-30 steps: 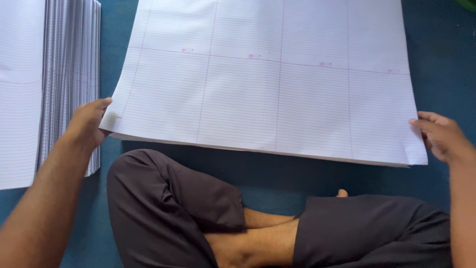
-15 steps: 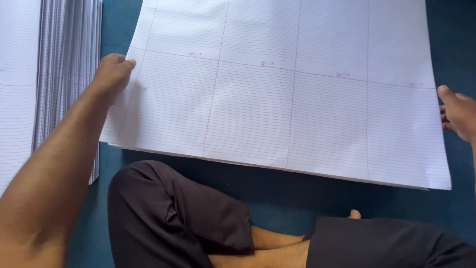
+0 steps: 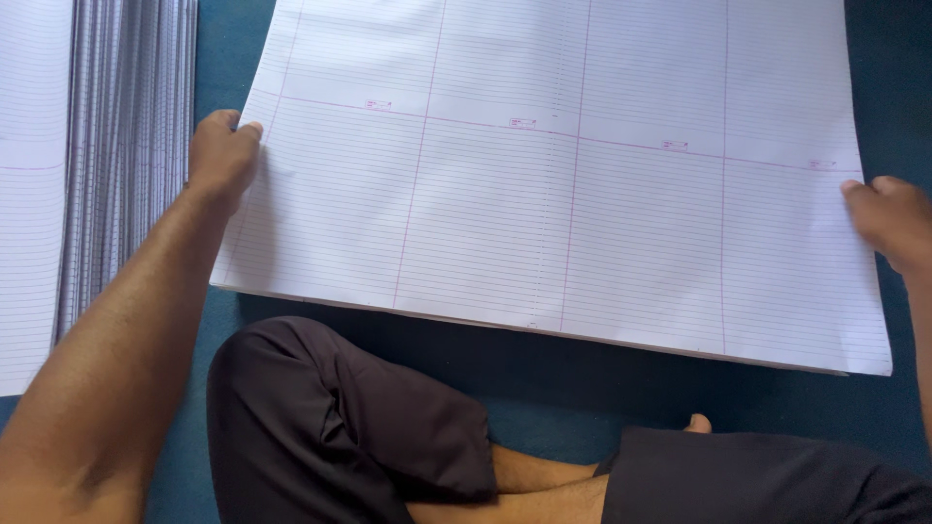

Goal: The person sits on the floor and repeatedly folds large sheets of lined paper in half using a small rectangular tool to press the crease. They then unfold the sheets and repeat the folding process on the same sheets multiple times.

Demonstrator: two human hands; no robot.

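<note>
A thick stack of large white ruled sheets point(image 3: 563, 204), divided by pink lines, lies on the blue floor in front of me. My left hand point(image 3: 221, 155) grips the stack's left edge about halfway up, thumb on top. At the right edge my right hand point(image 3: 891, 221) holds the same stack, fingers curled around the edge. Both hands are on the paper, one on each side.
A second, fanned pile of ruled sheets point(image 3: 87, 165) lies to the left, close to my left forearm. My crossed legs in dark trousers point(image 3: 349, 427) sit just below the stack's near edge. Blue floor point(image 3: 544, 378) shows between them.
Both hands have slid up the stack's side edges, away from me. The stack looks larger and closer in view than before.
</note>
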